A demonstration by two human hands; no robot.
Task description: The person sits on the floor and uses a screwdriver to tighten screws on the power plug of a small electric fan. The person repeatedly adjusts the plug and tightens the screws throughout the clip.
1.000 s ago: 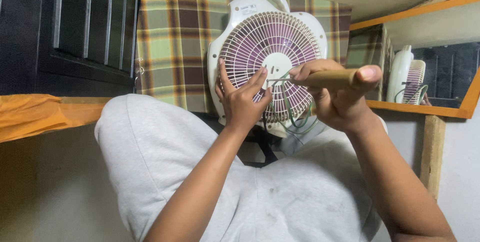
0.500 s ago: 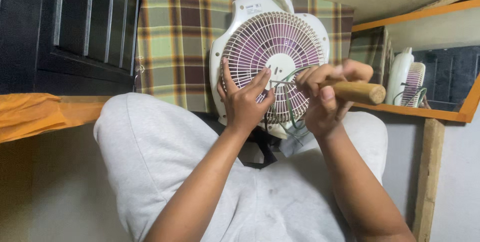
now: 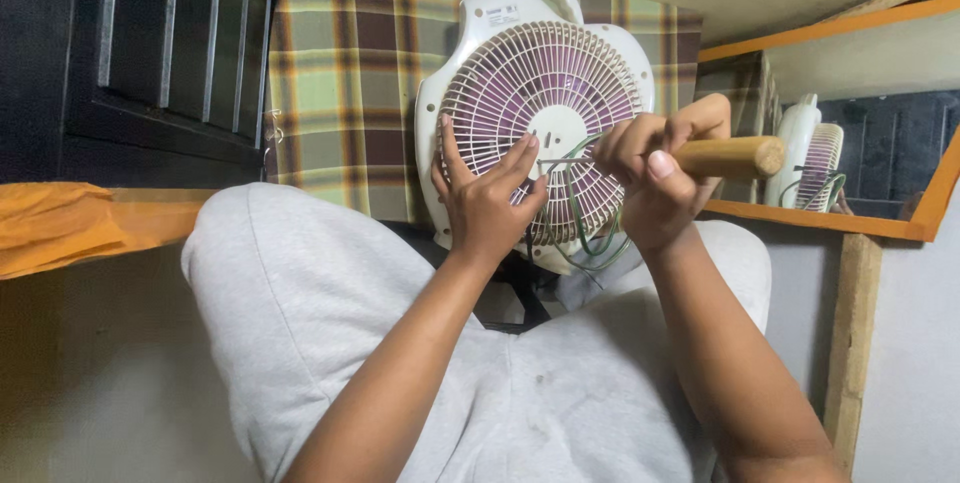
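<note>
A white box fan [image 3: 540, 93] with a purple blade behind its round grille stands between my raised knees. My left hand [image 3: 487, 198] presses flat against the grille, fingers spread. My right hand [image 3: 650, 178] grips a screwdriver with a wooden handle [image 3: 730, 156]; its thin metal shaft points left toward the grille's centre hub [image 3: 556, 133]. Green wires [image 3: 590, 243] loop down in front of the lower grille, under my right hand.
My knees in grey trousers [image 3: 300, 283] fill the foreground. A plaid cloth [image 3: 350, 63] hangs behind the fan. A dark barred door [image 3: 130, 53] is at left above an orange cloth [image 3: 60, 228]. A wood-framed mirror [image 3: 870, 143] at right reflects the fan.
My right hand has turned the screwdriver, so the wooden handle has swung from pointing toward me to pointing out to the right. The left hand stays on the grille.
</note>
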